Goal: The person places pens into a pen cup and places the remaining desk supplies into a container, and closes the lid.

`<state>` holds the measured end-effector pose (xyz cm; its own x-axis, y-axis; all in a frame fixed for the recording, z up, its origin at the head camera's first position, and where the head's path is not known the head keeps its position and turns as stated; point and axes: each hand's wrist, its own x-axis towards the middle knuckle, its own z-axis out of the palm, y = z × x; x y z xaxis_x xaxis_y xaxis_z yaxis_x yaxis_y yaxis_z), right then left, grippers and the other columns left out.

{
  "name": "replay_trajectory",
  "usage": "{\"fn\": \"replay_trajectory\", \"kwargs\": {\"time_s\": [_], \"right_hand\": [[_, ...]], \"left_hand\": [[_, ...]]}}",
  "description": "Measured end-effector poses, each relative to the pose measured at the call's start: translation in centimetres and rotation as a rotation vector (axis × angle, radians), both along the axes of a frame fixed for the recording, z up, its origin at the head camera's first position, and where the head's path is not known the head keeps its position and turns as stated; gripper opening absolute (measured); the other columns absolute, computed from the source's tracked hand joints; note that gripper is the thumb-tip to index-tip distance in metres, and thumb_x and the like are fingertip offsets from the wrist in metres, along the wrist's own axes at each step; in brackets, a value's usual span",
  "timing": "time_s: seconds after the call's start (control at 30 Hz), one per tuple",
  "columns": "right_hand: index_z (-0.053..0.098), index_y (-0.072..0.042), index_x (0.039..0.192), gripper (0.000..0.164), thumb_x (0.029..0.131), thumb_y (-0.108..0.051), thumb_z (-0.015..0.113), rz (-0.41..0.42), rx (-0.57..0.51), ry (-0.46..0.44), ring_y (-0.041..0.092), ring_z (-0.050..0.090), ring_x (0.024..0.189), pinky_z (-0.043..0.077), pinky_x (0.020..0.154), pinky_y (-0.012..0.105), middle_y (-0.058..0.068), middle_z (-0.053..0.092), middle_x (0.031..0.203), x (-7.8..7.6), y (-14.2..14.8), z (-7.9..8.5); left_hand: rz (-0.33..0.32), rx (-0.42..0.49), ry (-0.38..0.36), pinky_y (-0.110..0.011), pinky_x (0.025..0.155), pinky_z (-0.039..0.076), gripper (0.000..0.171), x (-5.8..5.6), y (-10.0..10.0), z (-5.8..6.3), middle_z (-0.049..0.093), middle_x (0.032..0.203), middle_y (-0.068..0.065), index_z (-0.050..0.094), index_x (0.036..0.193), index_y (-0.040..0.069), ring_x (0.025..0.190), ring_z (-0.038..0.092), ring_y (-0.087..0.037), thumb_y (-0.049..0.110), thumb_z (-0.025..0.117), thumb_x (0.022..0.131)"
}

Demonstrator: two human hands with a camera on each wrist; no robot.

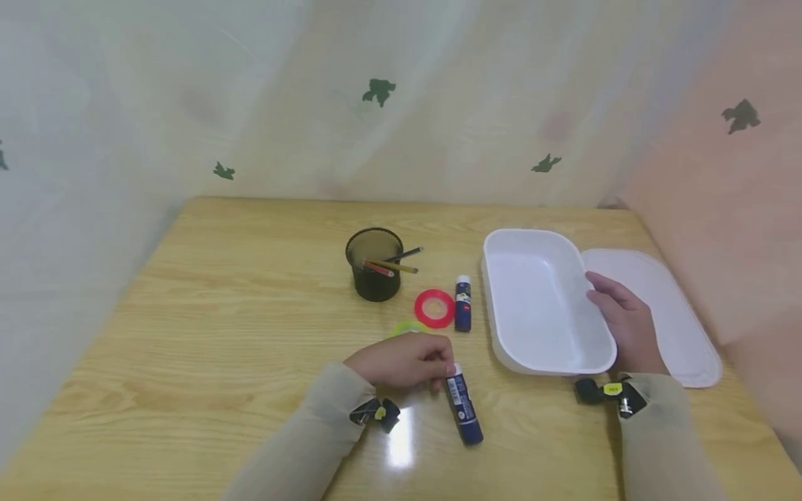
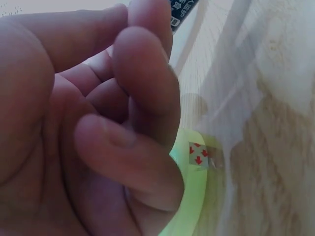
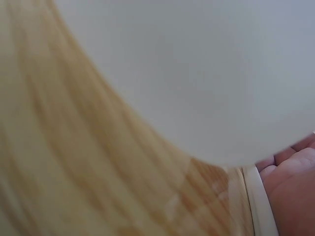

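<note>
My left hand [image 1: 407, 358] pinches a dark blue glue stick [image 1: 465, 410] by its white-capped end between thumb and forefinger. Only a bit of that glue stick [image 2: 183, 14] shows past the fingertips in the left wrist view. Just beyond this hand lies a yellow-green tape roll [image 1: 409, 327], partly covered by it. With my right hand [image 1: 629, 323] I grip the right wall of a white plastic box [image 1: 545, 299], thumb and fingers at its rim. The box is without its lid, and its wall fills much of the right wrist view.
A second glue stick [image 1: 463, 306] lies left of the box, beside a red tape roll [image 1: 434, 308]. Farther back stands a black mesh pen cup [image 1: 376, 282] with several pencils [image 1: 401, 266] leaning out. The white lid [image 1: 679, 327] lies at the table's right edge, partly under the box.
</note>
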<state>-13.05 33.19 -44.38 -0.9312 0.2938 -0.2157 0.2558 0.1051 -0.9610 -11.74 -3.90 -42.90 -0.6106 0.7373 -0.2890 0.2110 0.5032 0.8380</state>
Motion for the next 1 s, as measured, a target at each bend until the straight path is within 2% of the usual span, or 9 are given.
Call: {"fn": "replay_trajectory", "kwargs": {"time_s": [0.2,0.47,0.73,1.0], "right_hand": [[0.053,-0.025,0.147,0.058,0.094,-0.042,0.069,-0.004,-0.017,-0.02,0.01,0.047,0.13,0.05,0.079,0.01,-0.005,0.044,0.156,0.2,0.1,0.1],[0.056,-0.021,0.145,0.054,0.095,-0.037,0.071,-0.009,-0.032,0.036,0.007,0.051,0.122,0.05,0.079,0.009,-0.008,0.053,0.146,0.0,-0.1,-0.1],[0.058,-0.018,0.143,0.051,0.095,-0.03,0.072,-0.023,-0.071,0.069,0.002,0.056,0.11,0.052,0.078,0.011,-0.01,0.059,0.134,0.1,-0.1,-0.3],[0.057,-0.019,0.143,0.053,0.094,-0.031,0.073,-0.012,-0.113,0.067,0.002,0.059,0.108,0.054,0.078,0.014,-0.007,0.056,0.144,0.0,-0.1,-0.3]], "left_hand": [[-0.007,0.011,-0.013,-0.024,0.06,0.043,0.015,0.2,0.2,-0.2,0.069,0.077,0.005,0.062,0.088,0.023,0.064,0.054,-0.011,0.029,0.06,0.102],[-0.015,0.022,-0.006,-0.023,0.057,0.043,0.017,0.0,0.0,0.2,0.069,0.077,0.004,0.061,0.088,0.022,0.06,0.052,-0.011,0.032,0.058,0.102],[-0.02,0.065,0.002,-0.023,0.055,0.042,0.019,0.2,0.5,0.0,0.067,0.076,0.002,0.06,0.089,0.021,0.058,0.051,-0.011,0.033,0.057,0.103],[-0.004,0.107,0.034,-0.023,0.057,0.044,0.016,0.3,1.0,-0.1,0.066,0.075,0.003,0.06,0.091,0.02,0.06,0.053,-0.01,0.03,0.058,0.103]]}}
